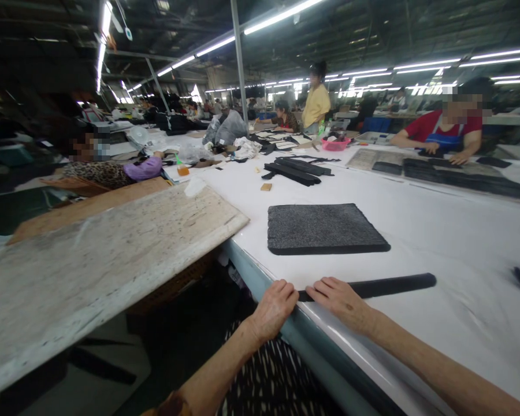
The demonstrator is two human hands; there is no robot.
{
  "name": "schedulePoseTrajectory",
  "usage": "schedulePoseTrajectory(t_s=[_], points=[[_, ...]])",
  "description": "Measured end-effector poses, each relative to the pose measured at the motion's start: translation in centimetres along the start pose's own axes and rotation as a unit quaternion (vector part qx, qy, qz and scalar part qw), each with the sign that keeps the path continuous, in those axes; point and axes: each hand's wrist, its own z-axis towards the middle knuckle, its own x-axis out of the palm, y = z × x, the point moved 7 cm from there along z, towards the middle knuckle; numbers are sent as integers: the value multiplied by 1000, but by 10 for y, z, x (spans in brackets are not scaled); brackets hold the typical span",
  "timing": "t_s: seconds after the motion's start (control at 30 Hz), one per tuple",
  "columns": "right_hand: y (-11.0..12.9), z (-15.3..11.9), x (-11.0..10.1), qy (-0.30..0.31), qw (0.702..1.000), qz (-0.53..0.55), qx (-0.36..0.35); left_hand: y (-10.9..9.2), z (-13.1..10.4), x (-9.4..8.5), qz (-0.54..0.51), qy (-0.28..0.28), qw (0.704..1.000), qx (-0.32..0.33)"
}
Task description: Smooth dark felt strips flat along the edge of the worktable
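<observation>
A long black strip [394, 285] with a rounded right end lies across the near edge of the white table. At its left end, by the table edge, my left hand [274, 309] is closed with the fingertips pinching it. Close beside, my right hand [340, 300] has its bent fingers closed on the strip's left part, and the rest of the strip stretches out to the right beyond it. The fingertips and thumbs are partly hidden. Just past both hands sits a neat stack of dark grey, ribbed-looking pieces [325, 228] with a black front edge.
Left of me, a worn pale board [112, 248] juts up to the table corner. Farther back lie more black strips [294, 169], a small tan block [266, 186] and a pink basket [335, 143]. Co-workers sit at left and right; another person in yellow [316, 107] stands behind.
</observation>
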Motion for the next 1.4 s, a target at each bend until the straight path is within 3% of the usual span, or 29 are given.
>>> schedulePoseTrajectory(t_s=[0.27, 0.53, 0.67, 0.83, 1.0, 1.17, 1.4], points=[[4, 1, -2, -2, 999, -19, -30, -3, -2, -3, 16, -5, 1000, 23], [2, -1, -1, 8, 999, -32, -17, 14, -29, -13, -125, -137, 973, -135], [2, -8, 0, 18, 999, -46, -22, 32, -49, -15, -275, -188, 906, -263], [12, 5, 0, 15, 998, -60, -33, 44, -48, 13, -468, -113, 775, -410], [23, 27, 2, 12, 998, -53, -43, 49, -36, 38, -535, -97, 692, -475], [21, 24, 2, -12, 998, -28, -58, 50, -41, 50, -580, -107, 651, -478], [1, -1, -1, -36, 998, 0, -50, 63, -68, 63, -596, -121, 616, -500]])
